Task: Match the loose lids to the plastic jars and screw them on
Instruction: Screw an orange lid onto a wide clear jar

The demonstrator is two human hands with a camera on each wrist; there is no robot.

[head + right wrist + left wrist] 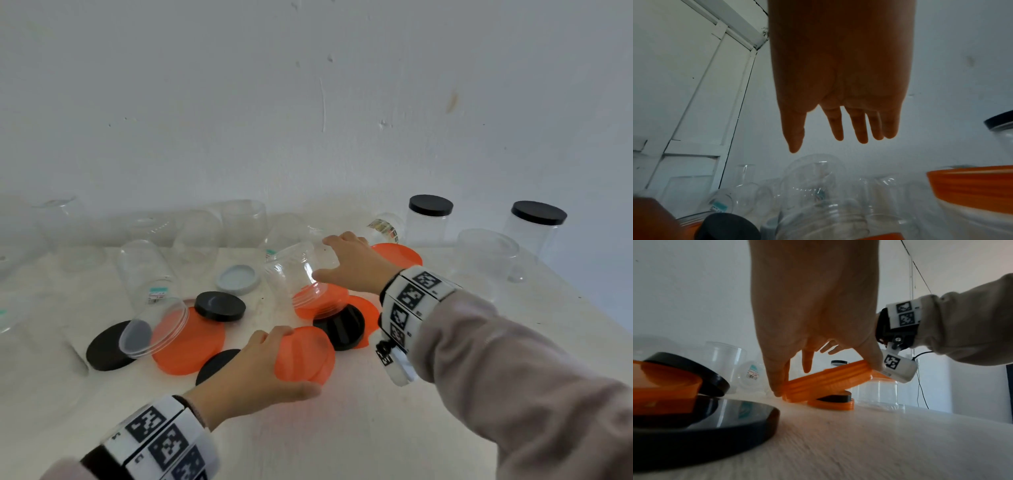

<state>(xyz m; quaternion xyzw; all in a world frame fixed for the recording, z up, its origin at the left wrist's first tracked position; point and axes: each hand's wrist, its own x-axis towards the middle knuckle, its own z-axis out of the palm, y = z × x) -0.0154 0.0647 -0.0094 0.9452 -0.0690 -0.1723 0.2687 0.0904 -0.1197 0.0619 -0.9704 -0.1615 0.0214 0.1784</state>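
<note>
My left hand [293,361] grips an orange lid [308,353] by its rim, thumb on the near edge and fingers on the far edge. In the left wrist view this orange lid [828,381] is tilted, its thumb side raised off the table, held by the left hand [825,374]. My right hand [323,257] hovers with straight, spread fingers over a clear plastic jar [294,270] that lies on its side, mouth resting on another orange lid [322,301]. From the right wrist, the right hand [828,146] stays just above the jar [818,194], holding nothing.
Loose lids crowd the table centre: orange [188,342], black [220,306], black [339,327] and a grey one [237,279]. Several open clear jars stand or lie at the rear left. Two black-capped jars [430,219] and an open jar [486,260] stand at right.
</note>
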